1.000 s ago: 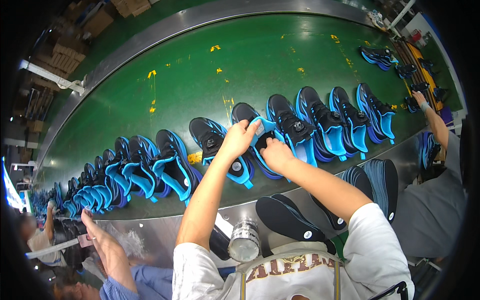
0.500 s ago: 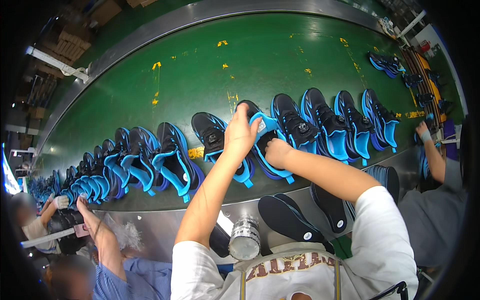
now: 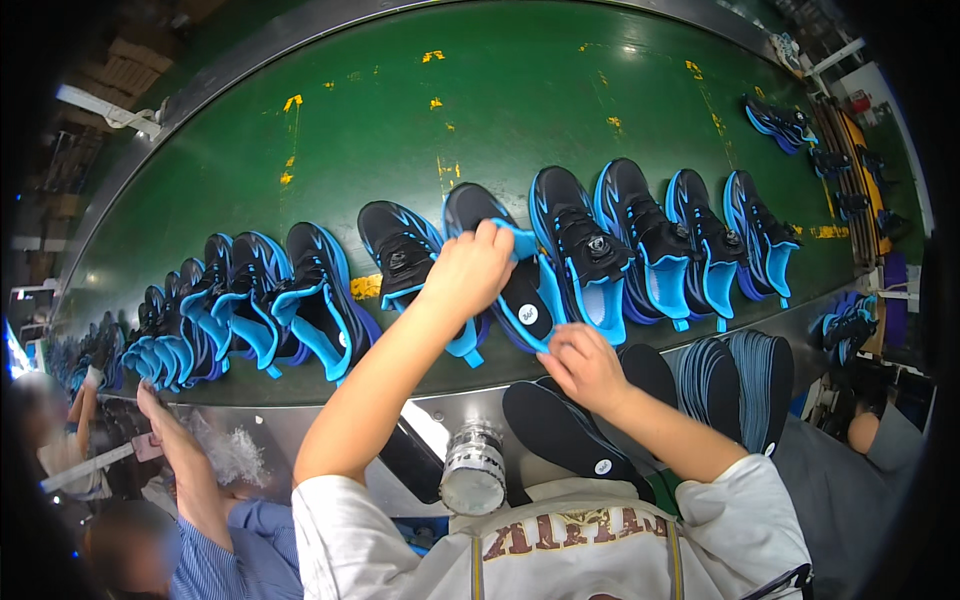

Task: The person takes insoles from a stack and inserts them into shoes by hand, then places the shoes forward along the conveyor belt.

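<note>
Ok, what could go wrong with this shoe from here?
The insole might sit crooked inside the shoe, since the left hand at the tongue hides its front. The neighbouring shoe stands close and could get knocked. The jar near the left forearm might tip if bumped.

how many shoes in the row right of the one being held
4, left to right: first shoe beside the held shoe, second shoe, third shoe, fourth shoe at the row's end.
</note>
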### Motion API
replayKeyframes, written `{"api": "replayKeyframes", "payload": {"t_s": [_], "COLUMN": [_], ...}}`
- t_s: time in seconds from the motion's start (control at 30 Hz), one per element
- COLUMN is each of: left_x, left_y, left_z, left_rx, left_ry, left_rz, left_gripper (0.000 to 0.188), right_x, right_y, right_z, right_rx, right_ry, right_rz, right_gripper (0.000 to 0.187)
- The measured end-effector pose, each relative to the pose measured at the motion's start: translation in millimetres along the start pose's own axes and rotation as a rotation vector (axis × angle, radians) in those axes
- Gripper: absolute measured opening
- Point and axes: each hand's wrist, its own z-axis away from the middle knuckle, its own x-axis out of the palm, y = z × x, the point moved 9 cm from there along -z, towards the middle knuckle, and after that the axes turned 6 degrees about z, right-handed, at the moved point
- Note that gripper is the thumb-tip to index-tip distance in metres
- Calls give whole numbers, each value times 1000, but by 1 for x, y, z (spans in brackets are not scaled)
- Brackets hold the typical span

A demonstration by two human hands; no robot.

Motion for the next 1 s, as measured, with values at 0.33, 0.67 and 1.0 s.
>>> {"api": "replayKeyframes", "payload": {"t_s": [0.33, 0.67, 1.0], "left_x": [1, 15, 14], "left_y": [-18, -21, -12], "left_z": [12, -3, 14], "left_rx": [-135, -168, -91], "left_ry": [63, -53, 52], "left_rz": [38, -69, 74], "left_gripper": [39, 41, 28], "right_x": [45, 116, 3], "right_y": [-4, 28, -1], "right_z": [-32, -70, -13], "right_rx": [21, 34, -234], "right_ry": [-509, -1123, -299], "right_rz": [109, 364, 92], "right_gripper": [26, 87, 19]}}
